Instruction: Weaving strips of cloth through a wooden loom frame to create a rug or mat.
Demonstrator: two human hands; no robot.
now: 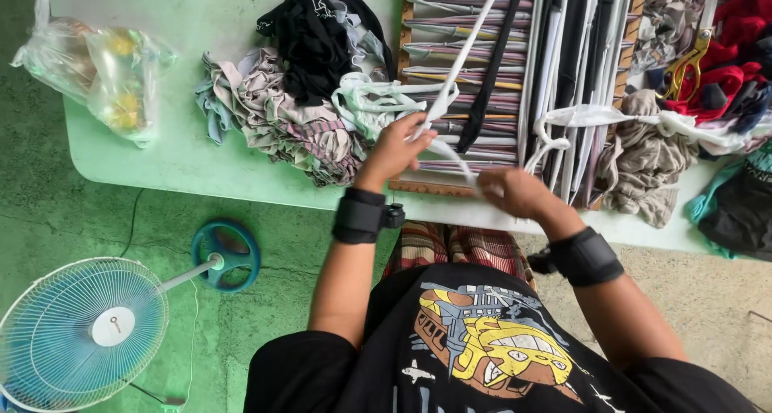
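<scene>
A wooden weaving frame lies on the pale green table, strung with many cloth strips. My left hand pinches a white cloth strip that runs up across the frame. The lower end of that strip sits in my right hand, closed at the frame's near edge. Both wrists wear black bands.
A heap of grey, striped and black cloth scraps lies left of the frame. More scraps and yellow-handled scissors are at the right. A plastic bag sits at the table's left end. A blue standing fan is on the floor.
</scene>
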